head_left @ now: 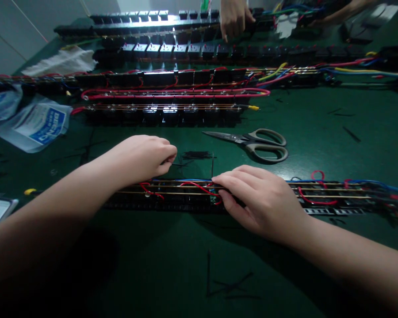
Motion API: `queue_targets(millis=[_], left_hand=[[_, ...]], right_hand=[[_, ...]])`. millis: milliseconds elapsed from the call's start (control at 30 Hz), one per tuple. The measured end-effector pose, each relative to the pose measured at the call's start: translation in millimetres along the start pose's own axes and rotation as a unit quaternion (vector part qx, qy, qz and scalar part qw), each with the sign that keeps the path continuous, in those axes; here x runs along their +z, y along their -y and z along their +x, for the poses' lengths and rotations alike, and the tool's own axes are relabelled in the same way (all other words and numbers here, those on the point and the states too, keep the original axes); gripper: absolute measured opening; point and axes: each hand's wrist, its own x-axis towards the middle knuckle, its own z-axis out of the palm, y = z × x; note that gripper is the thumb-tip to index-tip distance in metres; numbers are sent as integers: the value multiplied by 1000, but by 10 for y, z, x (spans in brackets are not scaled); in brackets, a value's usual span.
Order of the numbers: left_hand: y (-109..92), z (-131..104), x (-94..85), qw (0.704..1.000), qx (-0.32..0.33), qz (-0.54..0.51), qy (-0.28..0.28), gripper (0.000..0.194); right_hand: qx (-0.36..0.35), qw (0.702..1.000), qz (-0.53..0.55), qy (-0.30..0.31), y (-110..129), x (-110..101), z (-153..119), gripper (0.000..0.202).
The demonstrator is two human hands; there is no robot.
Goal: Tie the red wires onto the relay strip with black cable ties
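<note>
A long black socket strip (182, 201), fitted with brass bars and red and blue wires, lies across the table in front of me. My left hand (149, 157) is closed in a pinch just above its far edge, a thin black cable tie (179, 164) showing at the fingertips. My right hand (258, 198) grips the strip near its middle, thumb on the near side and fingers on the far side. A thin black tail (212, 164) stands upright by those fingertips. Between the hands and slightly beyond lies a small bundle of black cable ties (197, 154).
Scissors (252, 143) lie beyond my right hand. More wired strips (166, 110) stretch across behind them, with plastic bags (36, 123) at left. Another person's hand (234, 20) is over the far strips. Loose black pieces (232, 287) lie nearby; a phone-like device (1, 212) sits left.
</note>
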Motion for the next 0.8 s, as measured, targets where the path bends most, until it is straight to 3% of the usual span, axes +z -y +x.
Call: queue_targets(millis=[500, 800], left_hand=[[-42, 116, 15, 985, 6, -169, 15, 19], [-185, 135, -1, 987, -10, -159, -27, 18]], right_hand=[[-5, 1000, -3, -6, 1, 8, 14, 20], [-8, 1000, -9, -10, -2, 10, -2, 20]])
